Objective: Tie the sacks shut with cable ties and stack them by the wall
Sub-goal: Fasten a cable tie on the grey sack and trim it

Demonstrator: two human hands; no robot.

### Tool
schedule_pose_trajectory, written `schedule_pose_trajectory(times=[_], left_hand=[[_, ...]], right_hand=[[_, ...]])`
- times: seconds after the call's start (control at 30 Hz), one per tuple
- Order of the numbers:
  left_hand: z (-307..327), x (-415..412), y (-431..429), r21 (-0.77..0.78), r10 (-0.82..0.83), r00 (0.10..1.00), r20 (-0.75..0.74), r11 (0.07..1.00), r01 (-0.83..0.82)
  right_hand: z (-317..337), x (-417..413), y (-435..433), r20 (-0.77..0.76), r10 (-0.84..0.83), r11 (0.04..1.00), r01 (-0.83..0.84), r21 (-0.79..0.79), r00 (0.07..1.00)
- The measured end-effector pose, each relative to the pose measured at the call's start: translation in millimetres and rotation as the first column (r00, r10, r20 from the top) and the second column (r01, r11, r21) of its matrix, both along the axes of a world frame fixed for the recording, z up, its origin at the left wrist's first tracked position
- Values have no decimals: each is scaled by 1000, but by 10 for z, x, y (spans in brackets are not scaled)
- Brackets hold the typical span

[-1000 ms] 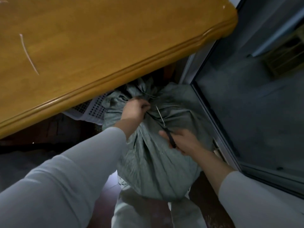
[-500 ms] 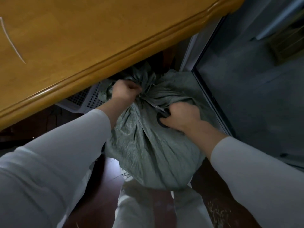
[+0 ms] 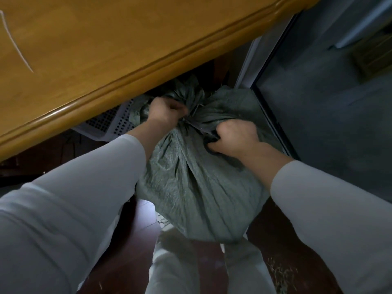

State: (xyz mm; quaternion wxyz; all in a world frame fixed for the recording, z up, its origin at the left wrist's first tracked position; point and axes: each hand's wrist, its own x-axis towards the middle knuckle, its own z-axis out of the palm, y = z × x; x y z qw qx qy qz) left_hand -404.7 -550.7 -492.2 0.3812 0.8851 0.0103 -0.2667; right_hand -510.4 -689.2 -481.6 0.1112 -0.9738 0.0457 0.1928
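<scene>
A full grey-green woven sack [image 3: 197, 187] stands on the floor in front of my legs, its top gathered into a bunched neck under the table edge. My left hand [image 3: 165, 111] is clenched on the left side of that neck. My right hand [image 3: 235, 139] presses against the neck from the right, fingers through the black handles of scissors [image 3: 209, 145]. The blades point at the tied spot and are mostly hidden. A thin pale tie [image 3: 192, 122] shows faintly at the neck. A loose white cable tie [image 3: 14, 43] lies on the table top.
A wooden table [image 3: 127, 60] overhangs the sack from the upper left. A white perforated basket [image 3: 110, 124] sits under it, behind the sack. A sliding glass door frame [image 3: 267, 107] runs along the right. Scattered grains [image 3: 280, 272] lie on the dark floor.
My right hand has brought the scissors up from the sack's side to the neck, so the blade is no longer plainly visible. My left hand keeps its grip on the neck.
</scene>
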Motion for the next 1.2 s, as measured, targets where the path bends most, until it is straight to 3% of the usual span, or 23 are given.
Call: schedule_pose_trajectory(times=[0.27, 0.43, 0.53, 0.67, 0.77, 0.9, 1.03, 1.13, 1.2], left_hand=[[70, -36, -23, -63, 104, 994, -40, 992, -106], [190, -78, 33, -103, 64, 997, -44, 992, -68], [386, -171, 130, -235, 172, 973, -156, 950, -206], [746, -255, 304, -316, 284, 940, -189, 889, -332], [1074, -237, 482, -347, 346, 926, -154, 858, -378], [1389, -28, 953, -408, 505, 859, -83, 769, -492], [1480, 335, 1673, -349, 682, 731, 15, 689, -635], [1493, 568, 2119, -293, 723, 688, 59, 671, -681], [1509, 684, 2316, -244, 691, 720, 67, 711, -659]], right_hand=[[33, -46, 26, 2, 10, 1000, -10, 4, 1000], [41, -137, -59, -197, -98, 993, 109, 41, 975], [147, -287, -120, -264, -231, 967, 251, 48, 937], [446, -348, -25, -124, -395, 904, 409, 127, 910], [760, -134, 197, 24, -433, 867, 409, 284, 901], [1114, 349, 657, 104, -365, 869, 298, 396, 925], [1318, 820, 1256, 135, -287, 873, 200, 445, 948], [1356, 1142, 1719, 129, -230, 895, 158, 418, 965], [1353, 1341, 2011, 139, -205, 906, 134, 401, 969]])
